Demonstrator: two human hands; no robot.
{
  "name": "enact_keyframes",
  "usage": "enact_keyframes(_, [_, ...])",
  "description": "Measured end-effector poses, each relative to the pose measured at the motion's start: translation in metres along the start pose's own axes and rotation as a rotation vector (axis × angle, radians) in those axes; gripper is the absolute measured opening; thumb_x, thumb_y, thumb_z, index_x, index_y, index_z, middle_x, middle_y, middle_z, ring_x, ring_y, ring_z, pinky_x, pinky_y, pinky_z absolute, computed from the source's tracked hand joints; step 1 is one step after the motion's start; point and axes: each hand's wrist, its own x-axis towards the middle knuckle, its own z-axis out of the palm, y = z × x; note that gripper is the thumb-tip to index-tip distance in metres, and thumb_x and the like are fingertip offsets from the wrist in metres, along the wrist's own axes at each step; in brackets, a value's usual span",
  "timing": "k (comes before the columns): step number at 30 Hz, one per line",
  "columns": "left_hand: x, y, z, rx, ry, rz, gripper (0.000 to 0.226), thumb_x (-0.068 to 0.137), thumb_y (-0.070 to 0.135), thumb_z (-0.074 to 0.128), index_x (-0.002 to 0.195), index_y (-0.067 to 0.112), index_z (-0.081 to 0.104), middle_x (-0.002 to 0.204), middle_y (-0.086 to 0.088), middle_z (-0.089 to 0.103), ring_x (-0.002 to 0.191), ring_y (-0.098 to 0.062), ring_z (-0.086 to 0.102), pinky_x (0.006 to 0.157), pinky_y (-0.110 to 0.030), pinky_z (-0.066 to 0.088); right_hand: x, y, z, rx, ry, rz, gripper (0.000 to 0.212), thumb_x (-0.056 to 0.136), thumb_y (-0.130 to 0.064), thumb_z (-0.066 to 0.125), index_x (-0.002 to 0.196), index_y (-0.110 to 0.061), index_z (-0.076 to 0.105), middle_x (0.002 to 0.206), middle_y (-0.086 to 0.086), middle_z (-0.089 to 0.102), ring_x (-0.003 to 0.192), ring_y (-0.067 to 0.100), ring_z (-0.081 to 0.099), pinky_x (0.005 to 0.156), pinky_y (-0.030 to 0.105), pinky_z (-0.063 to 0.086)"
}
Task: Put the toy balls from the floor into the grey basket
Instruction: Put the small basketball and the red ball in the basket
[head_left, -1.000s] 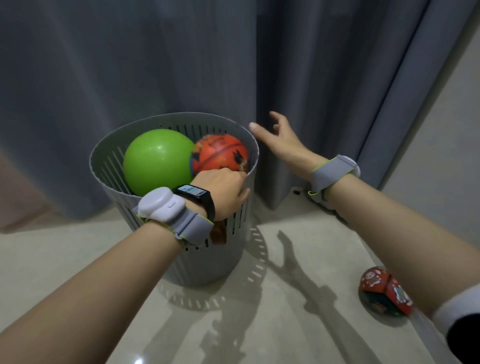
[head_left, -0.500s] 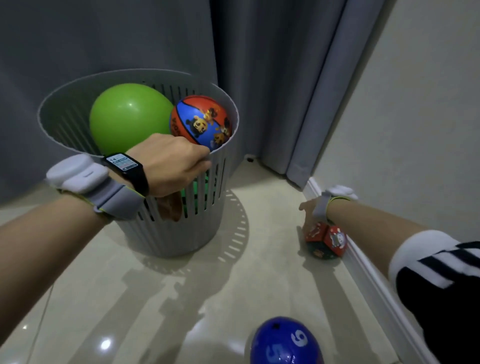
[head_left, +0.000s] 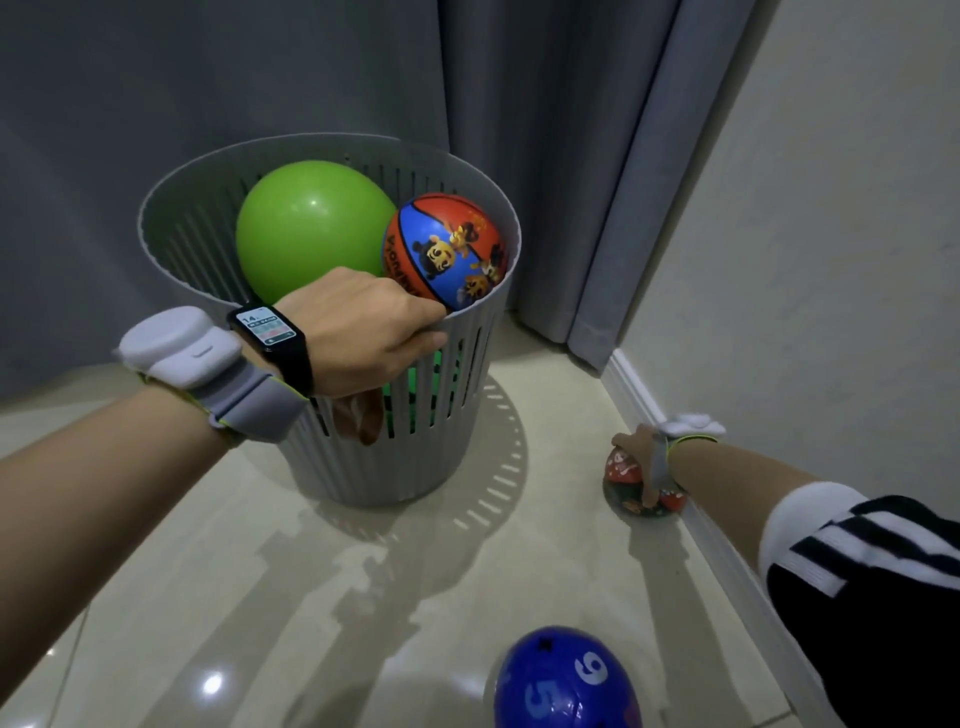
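Left hand (head_left: 358, 332) clamped on near rim of grey basket (head_left: 395, 457), green ball (head_left: 311, 223) and orange ball (head_left: 444, 249) inside. Right hand (head_left: 641, 452) closed over red toy ball (head_left: 623, 470) on floor, right of basket. Blue ball (head_left: 563, 680) nearest.

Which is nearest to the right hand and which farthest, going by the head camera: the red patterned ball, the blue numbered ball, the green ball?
From the right hand:
1. Red patterned ball, under the fingers, by the baseboard.
2. Blue numbered ball, on the floor, nearer the camera.
3. Green ball, inside the grey basket, far left.
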Motion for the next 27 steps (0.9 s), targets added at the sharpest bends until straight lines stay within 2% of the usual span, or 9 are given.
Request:
enact_keyframes(3, [0.002, -0.003, 0.000, 0.003, 0.013, 0.002, 0.029, 0.095, 0.037, 0.042, 0.086, 0.013, 0.055, 0.071, -0.013, 0.061, 0.069, -0.039, 0.059, 0.056, -0.030, 0.028, -0.045, -0.020, -0.037, 0.154, 0.062, -0.052, 0.101, 0.041, -0.059, 0.078, 0.130, -0.030, 0.040, 0.128, 0.008, 0.058, 0.109, 0.030, 0.059, 0.089, 0.040, 0.054])
enact_keyframes(5, [0.003, -0.003, 0.001, -0.002, 0.018, 0.007, 0.029, 0.095, 0.037, 0.042, 0.086, 0.014, 0.055, 0.074, -0.013, 0.065, 0.070, -0.038, 0.059, 0.057, -0.030, 0.028, -0.035, -0.020, -0.060, 0.527, 0.245, -0.101, 0.109, 0.030, -0.063, 0.084, 0.125, -0.025, 0.048, 0.123, 0.007, 0.064, 0.105, 0.026, 0.062, 0.090, 0.036, 0.054])
enact_keyframes(9, [0.003, -0.003, 0.004, 0.005, 0.020, 0.019, 0.030, 0.095, 0.038, 0.040, 0.087, 0.014, 0.056, 0.074, -0.012, 0.065, 0.070, -0.037, 0.061, 0.056, -0.029, 0.029, -0.063, -0.058, -0.133, 1.151, 0.550, -0.313, 0.088, 0.068, -0.028, 0.086, 0.139, -0.010, 0.037, 0.132, 0.008, 0.054, 0.116, 0.021, 0.056, 0.097, 0.037, 0.051])
enact_keyframes(13, [0.003, -0.007, 0.006, 0.019, 0.092, 0.061, 0.028, 0.087, 0.036, 0.047, 0.072, 0.014, 0.056, 0.056, -0.010, 0.061, 0.051, -0.035, 0.058, 0.049, -0.026, 0.028, -0.105, -0.098, -0.212, 1.554, 0.641, -0.623, 0.089, 0.060, -0.030, 0.085, 0.134, -0.025, 0.035, 0.137, 0.010, 0.051, 0.117, 0.029, 0.060, 0.076, 0.041, 0.061])
enact_keyframes(16, [0.002, -0.006, 0.007, 0.000, 0.108, 0.039, 0.024, 0.084, 0.033, 0.050, 0.067, 0.015, 0.052, 0.052, -0.010, 0.059, 0.046, -0.035, 0.056, 0.047, -0.025, 0.027, -0.132, -0.104, -0.236, 1.364, 0.906, -0.700, 0.084, 0.059, -0.033, 0.082, 0.130, -0.029, 0.037, 0.138, 0.009, 0.045, 0.122, 0.025, 0.054, 0.099, 0.045, 0.052])
enact_keyframes(19, [0.001, -0.005, 0.007, -0.004, 0.124, 0.025, 0.023, 0.084, 0.032, 0.051, 0.068, 0.015, 0.053, 0.052, -0.009, 0.058, 0.046, -0.035, 0.055, 0.046, -0.025, 0.026, -0.147, -0.108, -0.243, 1.001, 1.231, -0.690, 0.082, 0.061, -0.033, 0.078, 0.133, -0.020, 0.041, 0.130, 0.011, 0.043, 0.121, 0.023, 0.049, 0.104, 0.033, 0.048])
enact_keyframes(21, [0.003, -0.004, 0.008, 0.005, 0.132, 0.025, 0.023, 0.084, 0.031, 0.051, 0.068, 0.015, 0.054, 0.051, -0.007, 0.057, 0.044, -0.033, 0.054, 0.046, -0.024, 0.025, -0.161, -0.116, -0.248, 0.973, 1.380, -0.734, 0.080, 0.062, -0.032, 0.078, 0.132, -0.017, 0.043, 0.127, 0.014, 0.043, 0.119, 0.022, 0.050, 0.104, 0.030, 0.046])
enact_keyframes(24, [0.003, -0.003, 0.008, 0.029, 0.154, 0.020, 0.022, 0.085, 0.032, 0.049, 0.072, 0.015, 0.056, 0.051, -0.007, 0.059, 0.044, -0.033, 0.056, 0.045, -0.024, 0.026, -0.173, -0.145, -0.255, 1.085, 1.276, -0.959, 0.082, 0.063, -0.036, 0.083, 0.131, -0.021, 0.039, 0.132, 0.020, 0.044, 0.121, 0.027, 0.052, 0.104, 0.041, 0.047])
enact_keyframes(27, [0.001, -0.002, 0.008, 0.028, 0.219, 0.027, 0.026, 0.086, 0.031, 0.044, 0.084, 0.014, 0.063, 0.058, -0.007, 0.067, 0.048, -0.032, 0.061, 0.041, -0.027, 0.035, -0.183, -0.181, -0.247, 0.844, 1.022, -1.109, 0.085, 0.065, -0.042, 0.083, 0.136, -0.018, 0.042, 0.136, 0.015, 0.048, 0.126, 0.023, 0.053, 0.108, 0.043, 0.044])
